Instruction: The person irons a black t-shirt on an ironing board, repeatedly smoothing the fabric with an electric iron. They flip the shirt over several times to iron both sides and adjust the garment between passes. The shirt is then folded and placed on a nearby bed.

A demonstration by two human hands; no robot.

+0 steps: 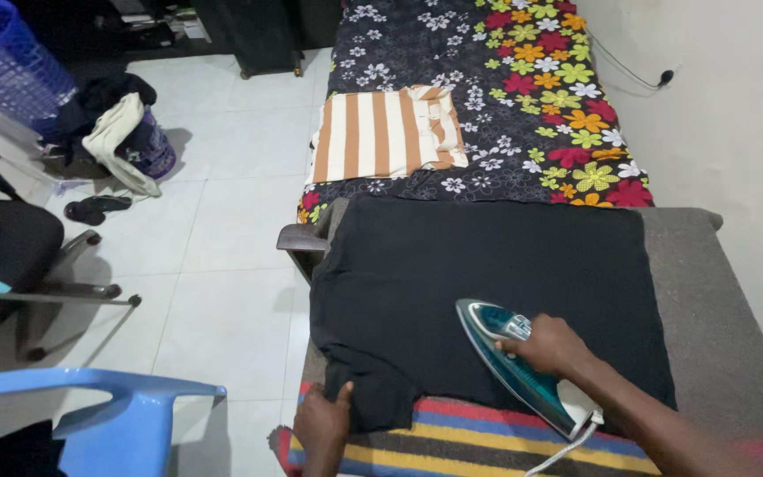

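Note:
A black garment (487, 283) lies spread flat on a grey padded surface (717, 291). My right hand (551, 344) grips the handle of a teal and white clothes iron (523, 367), which rests on the garment's near right part, its tip pointing to the far left. My left hand (321, 426) presses flat on the garment's near left edge, by a sleeve. A white cord (567, 449) trails from the iron's rear toward me.
A striped blanket (452, 442) covers the near edge. Beyond lies a floral bedsheet (540, 97) with a folded orange-and-white striped cloth (386, 132). At left stand a blue plastic chair (125, 415), an office chair (19, 256), a blue laundry basket (6, 57) and clothes on the tiled floor.

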